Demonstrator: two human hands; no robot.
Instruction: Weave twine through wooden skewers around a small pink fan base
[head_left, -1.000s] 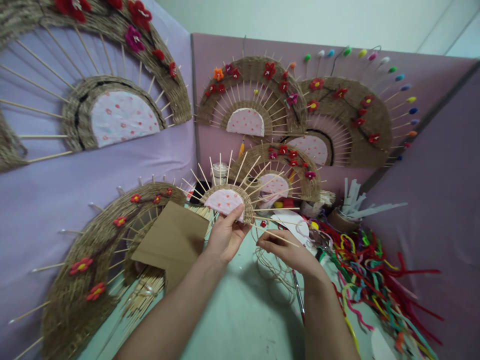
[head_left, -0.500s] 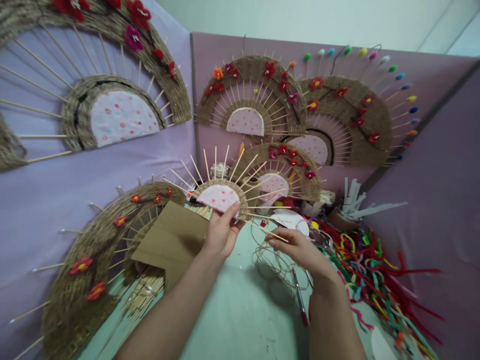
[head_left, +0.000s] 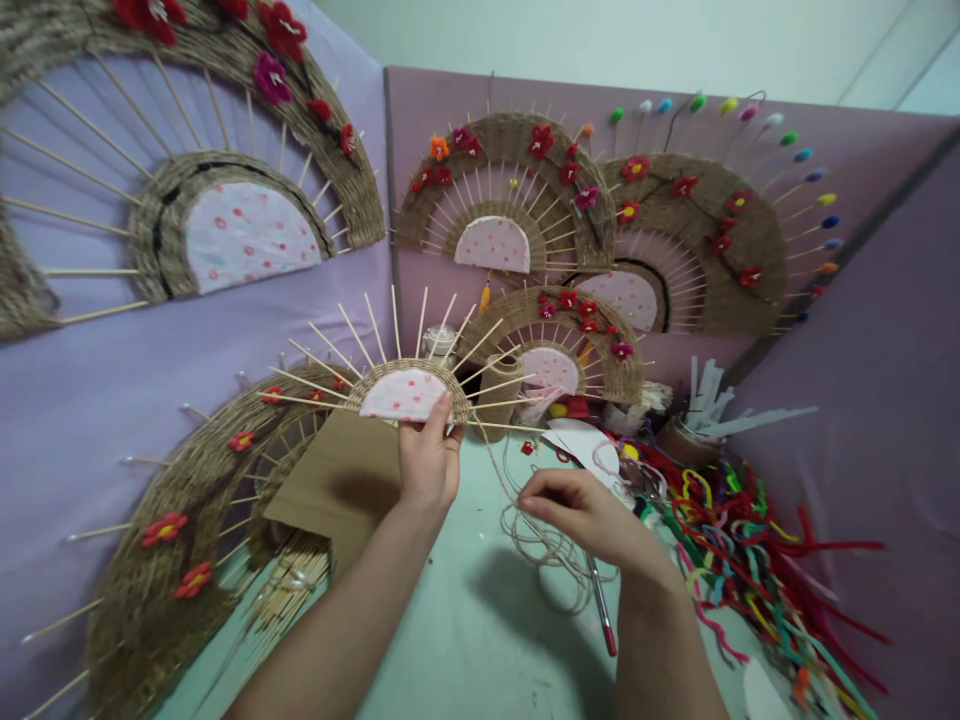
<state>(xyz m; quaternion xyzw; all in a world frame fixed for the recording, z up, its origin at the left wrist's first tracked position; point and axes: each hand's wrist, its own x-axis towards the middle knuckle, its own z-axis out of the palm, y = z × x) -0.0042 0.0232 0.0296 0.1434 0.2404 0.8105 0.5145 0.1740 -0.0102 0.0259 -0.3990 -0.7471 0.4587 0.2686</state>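
A half-round woven fan frame (head_left: pixel 405 394) with a dotted white cloth centre and bare sticks fanning out is held up above the table. My left hand (head_left: pixel 431 455) pinches its lower right edge, thumb on the cloth and fingers behind. From the frame's right corner a strand of twine (head_left: pixel 495 458) runs down to my right hand (head_left: pixel 574 510), whose thumb and fingertips are closed on it. Loose coils of the same twine lie on the table under the right hand. A red-ended pen (head_left: pixel 602 605) lies partly under the right wrist.
Brown cardboard (head_left: pixel 337 475) and a bundle of sticks (head_left: pixel 296 580) lie left. A twine spool (head_left: pixel 500 385) stands behind the frame. Colourful pipe cleaners (head_left: pixel 750 580) heap at right, by a pot of white strips (head_left: pixel 694 440). Finished flowered fans (head_left: pixel 510 150) hang on the panels.
The fan frame has moved left in my left hand and turned more level. My right hand has left the frame's lowest stick, shifted slightly left, and now holds the twine.
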